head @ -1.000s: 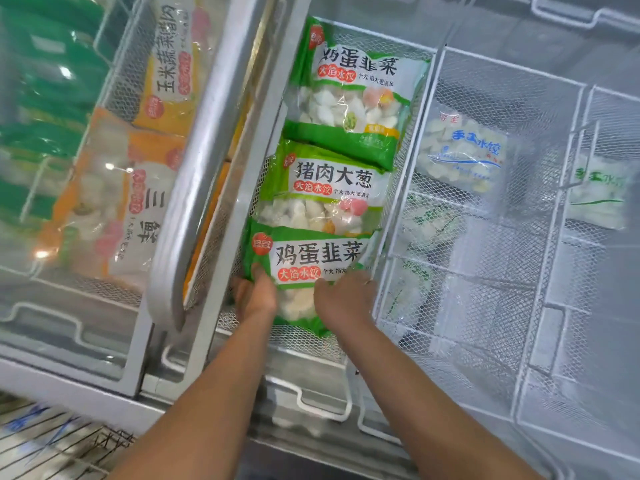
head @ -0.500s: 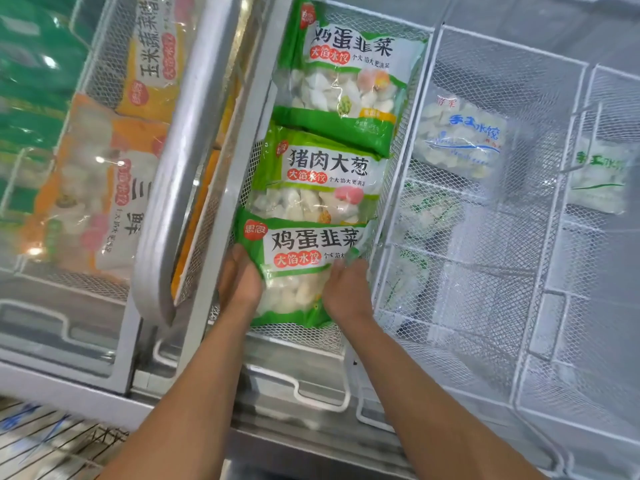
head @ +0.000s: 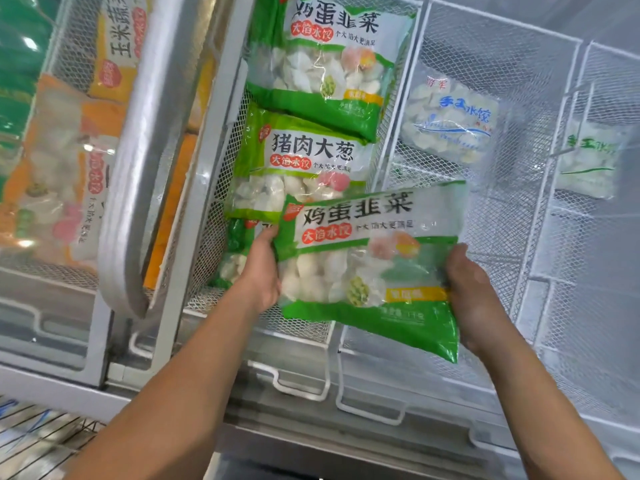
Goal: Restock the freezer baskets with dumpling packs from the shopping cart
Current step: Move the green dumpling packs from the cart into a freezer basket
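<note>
1. My left hand grips the left edge of a green dumpling pack, fingers curled behind it.
2. My right hand clasps its right edge (thumb side hidden).
3. The pack hangs between both hands, above the freezer basket; just beyond the left hand lie two more packs.
</note>
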